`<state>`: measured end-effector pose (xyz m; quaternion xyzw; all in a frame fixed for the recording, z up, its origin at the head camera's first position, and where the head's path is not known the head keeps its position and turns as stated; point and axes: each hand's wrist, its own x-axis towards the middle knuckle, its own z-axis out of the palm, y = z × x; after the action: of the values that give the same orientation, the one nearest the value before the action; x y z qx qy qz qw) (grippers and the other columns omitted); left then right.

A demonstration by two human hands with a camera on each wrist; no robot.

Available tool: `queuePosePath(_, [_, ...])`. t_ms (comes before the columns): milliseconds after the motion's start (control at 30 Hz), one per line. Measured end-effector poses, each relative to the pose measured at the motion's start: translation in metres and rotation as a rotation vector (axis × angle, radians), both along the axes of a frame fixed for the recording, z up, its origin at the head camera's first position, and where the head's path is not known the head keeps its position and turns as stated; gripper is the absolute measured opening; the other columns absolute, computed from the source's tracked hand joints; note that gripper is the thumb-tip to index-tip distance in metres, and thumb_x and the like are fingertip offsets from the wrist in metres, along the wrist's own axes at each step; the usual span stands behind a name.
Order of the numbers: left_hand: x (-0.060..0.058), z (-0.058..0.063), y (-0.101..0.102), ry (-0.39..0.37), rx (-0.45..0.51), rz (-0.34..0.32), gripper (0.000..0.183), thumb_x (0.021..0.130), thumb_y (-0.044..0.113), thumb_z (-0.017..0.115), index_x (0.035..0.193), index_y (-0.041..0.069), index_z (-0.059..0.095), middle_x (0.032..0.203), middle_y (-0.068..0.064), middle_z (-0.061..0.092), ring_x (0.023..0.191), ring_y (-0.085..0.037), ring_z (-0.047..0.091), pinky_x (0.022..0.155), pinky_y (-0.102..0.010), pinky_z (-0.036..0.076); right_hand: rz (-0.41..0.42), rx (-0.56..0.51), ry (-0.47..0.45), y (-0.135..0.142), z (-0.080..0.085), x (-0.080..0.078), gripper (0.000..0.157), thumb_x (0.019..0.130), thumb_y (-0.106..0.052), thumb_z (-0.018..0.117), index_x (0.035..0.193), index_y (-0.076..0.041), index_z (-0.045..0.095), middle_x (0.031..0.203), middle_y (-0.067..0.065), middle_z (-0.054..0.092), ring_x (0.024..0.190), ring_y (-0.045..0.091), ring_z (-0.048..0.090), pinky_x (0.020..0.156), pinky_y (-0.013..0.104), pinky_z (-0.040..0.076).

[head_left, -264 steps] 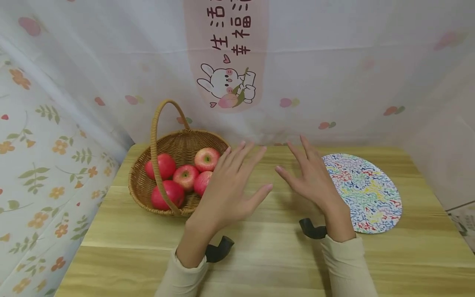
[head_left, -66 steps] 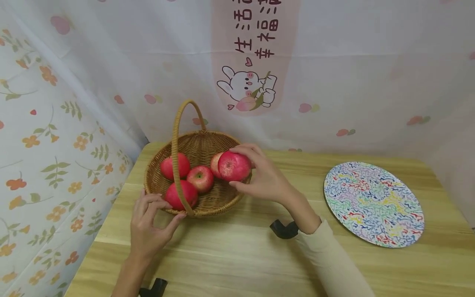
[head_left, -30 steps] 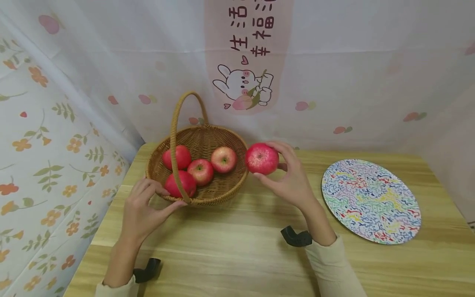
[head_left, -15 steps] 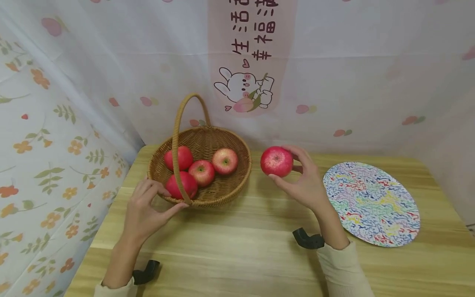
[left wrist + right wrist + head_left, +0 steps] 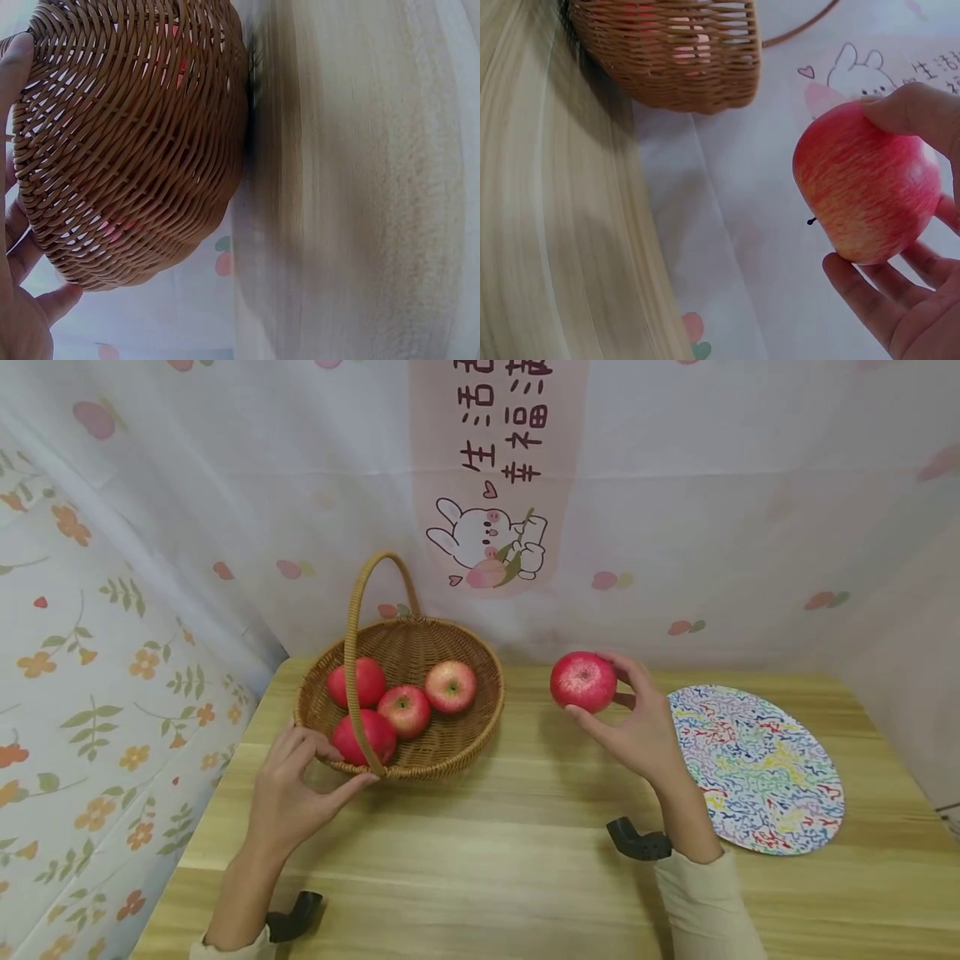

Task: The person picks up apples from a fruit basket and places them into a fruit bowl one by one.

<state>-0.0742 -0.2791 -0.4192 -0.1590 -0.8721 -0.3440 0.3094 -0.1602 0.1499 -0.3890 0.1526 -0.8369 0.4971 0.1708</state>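
My left hand [image 5: 288, 793] grips the near left rim of a wicker basket [image 5: 420, 647], its thumb beside the foot of the arched handle. In the left wrist view the basket's woven wall [image 5: 142, 150] fills the left side, and the fingers reach over its rim. Several red apples [image 5: 405, 710] lie inside the basket. To the basket's right, my right hand [image 5: 645, 727] holds another red apple [image 5: 583, 683] between thumb and fingers. The right wrist view shows that apple [image 5: 866, 180] raised off the table, stem pointing away from the palm.
A round board [image 5: 765, 768] with a multicoloured squiggle pattern lies on the right of the wooden table [image 5: 465, 868], partly behind my right wrist. A white printed curtain [image 5: 660, 510] hangs along the back edge, and a floral cloth [image 5: 97, 735] hangs on the left.
Earlier both hands hovered open. The left hand then took the basket's rim, and the right lifted an apple out and carried it rightward toward the board. The other apples stay in the basket.
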Motion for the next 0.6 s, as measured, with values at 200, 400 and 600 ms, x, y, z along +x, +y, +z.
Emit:
queuePosePath(200, [-0.002,0.000,0.000,-0.005,-0.016,0.002,0.067,0.083,0.075,0.074,0.082,0.008,0.065,0.087,-0.004,0.063,0.088,-0.019,0.056,0.128,-0.063,0.032,-0.028,-0.036,-0.021,0.013,0.002,0.000,0.077,0.079,-0.009,0.091,0.147,-0.012,0.056,0.142,0.005,0.061,0.125,0.017,0.057,0.090,0.009,0.055])
queuePosePath(400, [-0.002,0.001,0.001,0.000,-0.009,0.003,0.067,0.083,0.074,0.075,0.082,0.008,0.066,0.086,-0.005,0.063,0.087,-0.019,0.056,0.128,-0.062,0.033,-0.098,-0.039,-0.029,0.033,0.005,0.000,0.078,0.080,-0.009,0.089,0.149,-0.010,0.053,0.144,0.009,0.060,0.126,0.020,0.056,0.090,0.006,0.054])
queuePosePath(600, [0.000,-0.001,0.001,0.022,-0.001,0.003,0.065,0.083,0.073,0.075,0.081,0.008,0.066,0.086,-0.004,0.063,0.088,-0.018,0.057,0.127,-0.064,0.034,-0.163,-0.036,-0.053,0.050,0.001,0.000,0.081,0.081,-0.011,0.090,0.152,-0.011,0.050,0.147,0.011,0.057,0.126,0.020,0.054,0.089,0.004,0.052])
